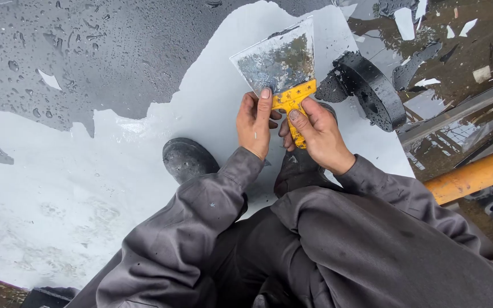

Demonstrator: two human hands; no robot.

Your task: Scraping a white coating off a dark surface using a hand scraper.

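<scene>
The person is crouching on a wet, sloping panel and holding a wide scraper (283,74) up off the surface with both hands. It looks as if a pause in the stripping is in hand, with the tool being adjusted or its blade checked, rather than a scraping stroke.

The right hand (318,134) is wrapping the yellow handle, fingers curled tight round it and thumb lying along the top. The left hand (255,122) is pinching the handle just below the blade, forefinger stretched up toward the metal. Neither grip is spread at all. The blade is pointing away from the hands, tilted, smeared and dull.

Beneath the hands the white coating (87,188) is covering most of the panel; beyond it, to the left of the hands, bare dark metal (87,51) is beading with water. A black round fitting (372,91) is sitting just right of the blade.

The next move probably calls for lowering the blade edge flat to the ragged paint border.
</scene>
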